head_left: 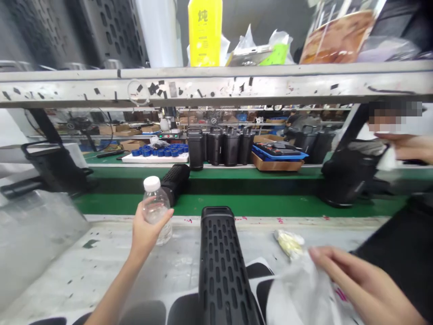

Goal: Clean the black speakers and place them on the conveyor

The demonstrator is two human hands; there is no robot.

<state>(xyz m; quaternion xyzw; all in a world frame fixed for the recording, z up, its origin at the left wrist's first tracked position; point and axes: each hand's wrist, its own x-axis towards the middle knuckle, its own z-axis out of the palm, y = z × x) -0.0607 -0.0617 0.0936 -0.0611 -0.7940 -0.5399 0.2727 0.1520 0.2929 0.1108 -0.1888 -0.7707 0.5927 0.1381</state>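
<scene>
The left hand [147,228] is wrapped around a small clear plastic bottle with a white cap [155,208], held upright at the far edge of the grey bench [84,266], just left of the long black perforated cylinder [219,266] whose long axis runs away from the person. The right hand [358,282] rests with loosely curled fingers on a crumpled white plastic bag [297,293], right of the cylinder and nearer it.

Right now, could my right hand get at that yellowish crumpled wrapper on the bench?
Probably yes. The right hand rests on a white cloth just beside the crumpled wrapper, with nothing between them; the black perforated casing lies off to the side.
</scene>
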